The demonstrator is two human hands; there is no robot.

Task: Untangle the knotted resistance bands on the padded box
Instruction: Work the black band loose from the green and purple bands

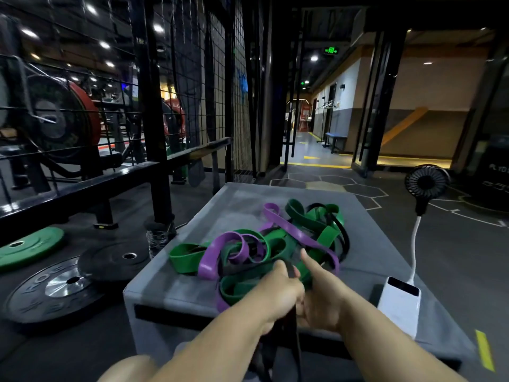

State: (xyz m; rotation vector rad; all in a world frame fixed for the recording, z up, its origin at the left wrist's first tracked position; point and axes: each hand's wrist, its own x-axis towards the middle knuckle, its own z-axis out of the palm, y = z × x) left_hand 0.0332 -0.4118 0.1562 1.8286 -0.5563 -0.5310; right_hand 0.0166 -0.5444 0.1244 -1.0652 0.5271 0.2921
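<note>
Bands (264, 244) sit knotted mid-top of the box (170, 288). Left hand (278, 293) grips the black band (297, 348) by the box's front edge, probably to tug it free. Right hand (322, 301) sticks one finger out, can't tell its grip.

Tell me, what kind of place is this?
Most likely a gym: weight plates lie on the floor, more plates sit behind the wire grid, and resistance bands are piled on a padded box.

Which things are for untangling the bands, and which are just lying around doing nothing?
For the job: green bands, purple bands, black band, padded box, left hand, right hand.
Just lying about: fan, power bank, weight plates, glass.
</note>
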